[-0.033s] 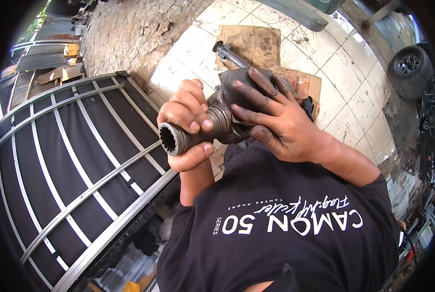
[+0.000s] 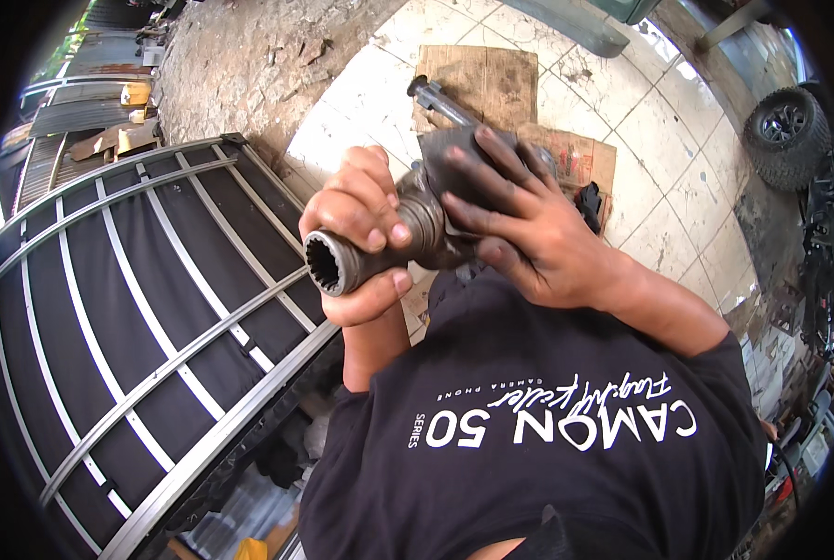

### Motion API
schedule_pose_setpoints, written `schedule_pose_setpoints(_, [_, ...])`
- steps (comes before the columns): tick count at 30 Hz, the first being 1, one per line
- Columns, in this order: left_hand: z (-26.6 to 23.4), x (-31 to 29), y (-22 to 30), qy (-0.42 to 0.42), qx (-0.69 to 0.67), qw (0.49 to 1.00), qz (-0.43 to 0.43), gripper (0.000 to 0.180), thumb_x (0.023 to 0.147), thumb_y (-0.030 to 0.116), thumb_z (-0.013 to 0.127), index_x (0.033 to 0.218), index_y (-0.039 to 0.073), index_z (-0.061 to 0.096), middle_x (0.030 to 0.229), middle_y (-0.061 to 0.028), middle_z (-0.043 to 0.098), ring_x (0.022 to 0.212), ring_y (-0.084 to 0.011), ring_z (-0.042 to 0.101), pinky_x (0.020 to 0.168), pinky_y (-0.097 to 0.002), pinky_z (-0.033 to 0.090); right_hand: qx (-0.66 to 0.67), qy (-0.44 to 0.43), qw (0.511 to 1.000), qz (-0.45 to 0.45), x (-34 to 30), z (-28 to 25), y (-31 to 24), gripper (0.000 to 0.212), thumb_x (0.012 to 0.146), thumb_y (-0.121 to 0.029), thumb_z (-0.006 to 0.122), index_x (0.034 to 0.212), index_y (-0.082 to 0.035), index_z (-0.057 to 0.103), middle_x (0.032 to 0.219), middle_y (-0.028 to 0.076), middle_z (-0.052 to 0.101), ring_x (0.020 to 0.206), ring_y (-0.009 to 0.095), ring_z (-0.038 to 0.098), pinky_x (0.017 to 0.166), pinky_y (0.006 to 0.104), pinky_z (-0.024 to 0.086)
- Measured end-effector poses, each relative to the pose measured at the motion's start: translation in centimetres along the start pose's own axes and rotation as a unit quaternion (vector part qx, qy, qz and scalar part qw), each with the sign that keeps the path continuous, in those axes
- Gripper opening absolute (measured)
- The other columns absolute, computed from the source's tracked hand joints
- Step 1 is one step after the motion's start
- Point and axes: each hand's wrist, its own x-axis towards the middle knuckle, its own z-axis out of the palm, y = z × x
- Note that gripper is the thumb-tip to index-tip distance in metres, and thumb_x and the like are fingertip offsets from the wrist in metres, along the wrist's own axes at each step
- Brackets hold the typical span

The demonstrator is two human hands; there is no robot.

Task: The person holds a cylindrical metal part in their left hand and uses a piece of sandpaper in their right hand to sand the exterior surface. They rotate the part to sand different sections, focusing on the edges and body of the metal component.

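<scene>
My left hand (image 2: 361, 210) wraps round a greasy grey metal splined yoke (image 2: 370, 264), fingers over the top and thumb beneath. The toothed open end of its tube points left, toward the near side. My right hand (image 2: 534, 233), its fingers blackened and spread, presses a dark grey sheet like sandpaper (image 2: 445, 157) against the yoke's wider right end. That hand and the sheet hide most of this end.
Beyond my hands, a metal shaft (image 2: 443, 101) lies over flattened cardboard (image 2: 506, 79) on white floor tiles (image 2: 655, 233). A metal-framed black panel (image 2: 118, 308) stands at left. A knobbly tyre (image 2: 785, 138) is at far right, and a grey metal beam (image 2: 571, 26) at the top.
The yoke has turned slightly, its toothed end facing me a little more. My right hand and the sheet have shifted slightly over its right end, covering more of it.
</scene>
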Motion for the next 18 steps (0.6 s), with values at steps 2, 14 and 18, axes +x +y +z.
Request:
schedule_pose_setpoints(2, [0.1, 0.2, 0.3, -0.008, 0.031, 0.999, 0.008, 0.033, 0.042, 0.013, 0.066, 0.072, 0.016, 0.053, 0.069, 0.0003, 0.059, 0.073, -0.0166, 0.044, 0.071, -0.0300, 0.032, 0.013, 0.019, 1.000, 0.017, 0.1, 1.0, 0.1, 0.040, 0.098, -0.026, 0.047, 0.135, -0.013, 0.054, 0.151, 0.014, 0.034, 0.143, 0.038, 0.021, 0.114, 0.0511, 0.017])
schedule_pose_setpoints(14, [-0.9, 0.4, -0.8, -0.040, -0.015, 0.999, -0.011, 0.033, 0.040, 0.012, 0.064, 0.072, 0.016, 0.053, 0.067, 0.0011, 0.058, 0.071, -0.0164, 0.044, 0.066, -0.0302, 0.031, 0.383, 0.214, 0.848, 0.296, -1.3, 1.9, 5.1, 0.044, 0.101, -0.039, 0.044, 0.120, -0.001, 0.057, 0.118, 0.011, 0.060, 0.098, 0.017, 0.059, 0.087, 0.0290, 0.047])
schedule_pose_setpoints(18, [-0.5, 0.9, -1.4, -0.059, -0.102, 0.993, -0.004, 0.034, 0.040, 0.012, 0.063, 0.072, 0.018, 0.053, 0.068, 0.0030, 0.058, 0.072, -0.0166, 0.044, 0.068, -0.0304, 0.030, 0.496, 0.091, 0.765, 0.399, -0.2, 3.7, 5.0, 0.048, 0.099, -0.044, 0.046, 0.115, -0.001, 0.057, 0.107, 0.008, 0.064, 0.095, 0.017, 0.062, 0.086, 0.0297, 0.049])
